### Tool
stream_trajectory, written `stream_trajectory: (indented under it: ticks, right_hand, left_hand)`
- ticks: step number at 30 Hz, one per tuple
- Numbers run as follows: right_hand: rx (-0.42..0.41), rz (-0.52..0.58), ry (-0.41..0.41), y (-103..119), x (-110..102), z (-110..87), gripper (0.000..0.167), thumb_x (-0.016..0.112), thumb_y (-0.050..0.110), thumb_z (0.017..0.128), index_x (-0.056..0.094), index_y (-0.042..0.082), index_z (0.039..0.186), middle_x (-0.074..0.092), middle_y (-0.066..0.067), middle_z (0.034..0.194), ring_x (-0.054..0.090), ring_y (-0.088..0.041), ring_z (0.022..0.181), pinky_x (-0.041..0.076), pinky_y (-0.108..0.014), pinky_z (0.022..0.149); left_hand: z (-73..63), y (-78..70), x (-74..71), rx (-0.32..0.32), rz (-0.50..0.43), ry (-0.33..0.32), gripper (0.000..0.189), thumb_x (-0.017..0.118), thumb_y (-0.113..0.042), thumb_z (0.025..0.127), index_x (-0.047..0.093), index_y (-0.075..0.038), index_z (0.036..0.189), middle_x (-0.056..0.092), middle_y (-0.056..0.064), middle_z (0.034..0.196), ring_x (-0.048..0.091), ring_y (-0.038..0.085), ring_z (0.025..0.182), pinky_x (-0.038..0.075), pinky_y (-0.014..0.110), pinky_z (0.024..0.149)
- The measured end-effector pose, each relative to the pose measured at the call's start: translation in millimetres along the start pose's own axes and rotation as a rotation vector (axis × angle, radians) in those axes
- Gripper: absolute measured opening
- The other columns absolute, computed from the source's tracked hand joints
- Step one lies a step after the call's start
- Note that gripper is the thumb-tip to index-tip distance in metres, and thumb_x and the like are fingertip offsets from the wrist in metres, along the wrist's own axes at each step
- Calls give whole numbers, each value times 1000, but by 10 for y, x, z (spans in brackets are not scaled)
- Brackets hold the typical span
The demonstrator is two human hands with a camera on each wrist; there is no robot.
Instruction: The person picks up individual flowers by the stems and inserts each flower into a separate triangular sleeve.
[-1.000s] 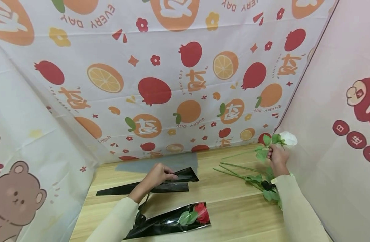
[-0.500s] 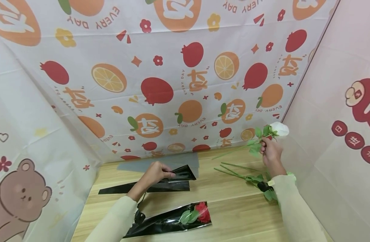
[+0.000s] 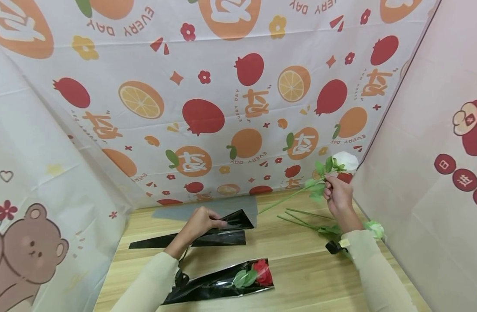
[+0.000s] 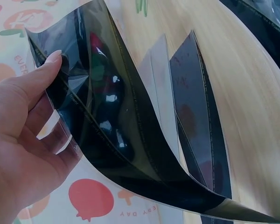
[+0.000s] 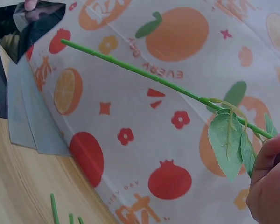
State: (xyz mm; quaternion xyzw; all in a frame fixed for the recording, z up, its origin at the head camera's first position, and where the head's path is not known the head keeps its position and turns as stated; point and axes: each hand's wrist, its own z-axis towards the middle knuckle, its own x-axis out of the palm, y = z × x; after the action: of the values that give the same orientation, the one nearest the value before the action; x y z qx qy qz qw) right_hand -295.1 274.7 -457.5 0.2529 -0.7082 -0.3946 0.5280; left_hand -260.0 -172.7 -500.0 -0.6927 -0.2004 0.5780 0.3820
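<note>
My left hand [image 3: 204, 223] pinches a black, partly clear flower sleeve [image 3: 240, 219] near its wide end, thumb on top. In the left wrist view this sleeve [image 4: 116, 107] hangs curved, its wide mouth at the top and its narrow end trailing right. My right hand [image 3: 341, 197] grips a white artificial rose [image 3: 345, 161] by the stem just below the bloom. The bare green stem [image 5: 149, 74] slopes down-left in the head view, its cut end a short way right of the sleeve's mouth. The bloom is out of the right wrist view.
A red rose [image 3: 263, 272] lies wrapped in a black sleeve at the front. Behind it are another flat black sleeve [image 3: 226, 239] and greyish sheets [image 3: 168, 212]. Several loose stems [image 3: 300, 221] and a pale green rose [image 3: 374, 229] lie at right. Printed cloth walls border the table.
My right hand has moved left with the white rose, bringing the stem's end closer to the held sleeve. My left hand keeps its pinch and has barely moved.
</note>
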Motion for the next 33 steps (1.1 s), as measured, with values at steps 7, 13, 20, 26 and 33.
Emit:
stream_trajectory:
  ticks: [7, 13, 20, 26, 33]
  right_hand:
    - [4, -3, 31, -88, 76, -103, 38, 58, 2, 103, 68, 7, 67, 53, 2, 53, 43, -6, 40, 34, -20, 38]
    - [-30, -21, 76, -187, 137, -168, 41, 57, 2, 105, 63, 9, 64, 51, 4, 53, 42, -4, 38, 33, -18, 37]
    - [-39, -49, 116, -307, 223, -251, 38, 56, 3, 105, 64, 11, 69, 51, 5, 55, 42, -3, 38, 33, -17, 36]
    - [-68, -70, 140, -386, 303, -323, 38, 59, 4, 104, 65, 11, 67, 52, 5, 54, 43, -2, 37, 33, -17, 36]
    - [-65, -110, 217, -476, 403, -408, 34, 61, 7, 103, 65, 11, 70, 51, 6, 54, 42, -2, 38, 33, -18, 36]
  left_hand:
    - [2, -83, 23, -24, -1, -7, 9, 87, -29, 85, 85, -20, 86, 81, -1, 86, 72, 10, 76, 59, 30, 71]
    - [-21, -105, 62, -18, -35, -13, 8, 87, -27, 85, 85, -19, 86, 81, 0, 89, 72, 10, 77, 58, 29, 71]
    - [-27, -93, 70, -8, -44, -10, 10, 88, -30, 84, 85, -20, 85, 81, 0, 90, 71, 10, 77, 57, 30, 69]
    - [-45, -120, 66, -5, -46, -3, 13, 88, -34, 84, 85, -21, 84, 81, -1, 89, 71, 10, 77, 57, 31, 70]
    - [-61, -150, 64, -21, -46, -1, 12, 86, -33, 86, 85, -21, 83, 81, -1, 90, 70, 10, 79, 55, 30, 71]
